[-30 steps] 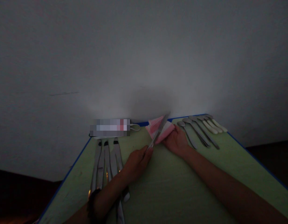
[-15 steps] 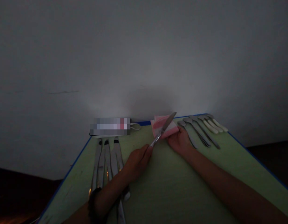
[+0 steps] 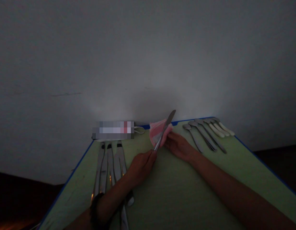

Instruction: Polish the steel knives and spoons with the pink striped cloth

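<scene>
My left hand (image 3: 140,167) is closed round the handle of a table knife (image 3: 164,129), whose blade points up and away to the right. A pink and white cloth (image 3: 156,133) is wrapped against the blade, and my right hand (image 3: 178,145) grips that cloth from the right. Both hands work over the far middle of a green table (image 3: 176,191).
Several knives (image 3: 109,166) lie in a row at the left, partly under my left forearm. Several spoons (image 3: 205,132) lie at the far right corner. A blurred box (image 3: 113,130) sits at the far edge against the pale wall. The table has a blue rim.
The knife blade has swung from side to side and now stands steeper. My right hand has slid the cloth left along the blade and bunched it tighter.
</scene>
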Motion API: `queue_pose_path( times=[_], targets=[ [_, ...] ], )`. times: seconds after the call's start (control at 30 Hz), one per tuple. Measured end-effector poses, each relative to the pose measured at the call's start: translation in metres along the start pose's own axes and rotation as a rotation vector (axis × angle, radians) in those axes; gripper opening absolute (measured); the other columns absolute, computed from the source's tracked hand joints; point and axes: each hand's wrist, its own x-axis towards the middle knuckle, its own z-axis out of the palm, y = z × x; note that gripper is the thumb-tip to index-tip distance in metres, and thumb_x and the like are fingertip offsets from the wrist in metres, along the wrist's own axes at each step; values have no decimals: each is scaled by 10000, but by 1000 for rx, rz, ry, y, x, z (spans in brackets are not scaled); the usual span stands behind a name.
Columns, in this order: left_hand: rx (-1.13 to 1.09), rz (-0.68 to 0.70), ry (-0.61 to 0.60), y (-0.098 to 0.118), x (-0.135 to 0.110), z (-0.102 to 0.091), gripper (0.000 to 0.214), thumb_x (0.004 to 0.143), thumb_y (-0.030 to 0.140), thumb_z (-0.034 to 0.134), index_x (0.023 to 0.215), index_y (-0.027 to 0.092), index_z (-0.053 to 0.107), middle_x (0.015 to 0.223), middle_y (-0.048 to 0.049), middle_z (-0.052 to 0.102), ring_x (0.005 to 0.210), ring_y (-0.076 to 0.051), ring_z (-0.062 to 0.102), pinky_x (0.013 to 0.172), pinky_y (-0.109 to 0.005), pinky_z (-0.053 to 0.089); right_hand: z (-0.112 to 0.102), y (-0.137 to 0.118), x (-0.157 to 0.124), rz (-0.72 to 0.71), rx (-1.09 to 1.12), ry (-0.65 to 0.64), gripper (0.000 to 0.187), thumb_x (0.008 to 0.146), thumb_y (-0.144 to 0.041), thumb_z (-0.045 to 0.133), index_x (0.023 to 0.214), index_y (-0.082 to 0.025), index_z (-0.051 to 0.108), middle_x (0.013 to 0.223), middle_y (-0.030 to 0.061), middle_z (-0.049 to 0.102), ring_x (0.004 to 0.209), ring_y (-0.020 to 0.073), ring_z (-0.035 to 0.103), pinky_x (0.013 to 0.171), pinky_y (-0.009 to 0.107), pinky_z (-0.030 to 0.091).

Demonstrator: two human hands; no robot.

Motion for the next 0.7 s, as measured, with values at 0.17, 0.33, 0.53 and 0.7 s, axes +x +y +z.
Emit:
queue_pose_path(
  times=[0.17, 0.33, 0.53, 0.7],
  targets=[
    [81, 45, -24, -1, -1, 0, 380, 933, 353, 268, 647, 193, 460, 571, 10, 517, 522, -134, 476, 531, -242, 303, 5, 1, -2, 5, -108, 6, 185, 671, -204, 718, 844, -170, 663, 836, 23, 676, 787, 153, 612, 788, 310, 479],
    [124, 83, -26, -3, 0, 2, 366, 934, 352, 275, 726, 181, 522, 660, -24, 606, 589, -149, 546, 574, -246, 330, 8, 0, -3, 8, -106, 38, 177, 674, -220, 723, 835, -169, 670, 798, 11, 670, 736, 138, 607, 776, 307, 478],
    [135, 108, -12, -5, 0, 1, 375, 906, 337, 281, 579, 189, 388, 503, 34, 408, 475, -106, 425, 497, -231, 263, 4, 4, 5, -63, 60, 184, 83, 747, -255, 668, 792, -186, 659, 757, -3, 663, 727, 127, 598, 770, 281, 488],
    [141, 231, -21, -3, -5, 0, 329, 871, 287, 307, 557, 190, 308, 495, 56, 313, 444, -80, 350, 492, -228, 237, 0, -1, 13, -134, 307, 342, 169, 862, -284, 529, 775, -208, 653, 793, -22, 669, 773, 93, 602, 817, 216, 488]
  ],
)
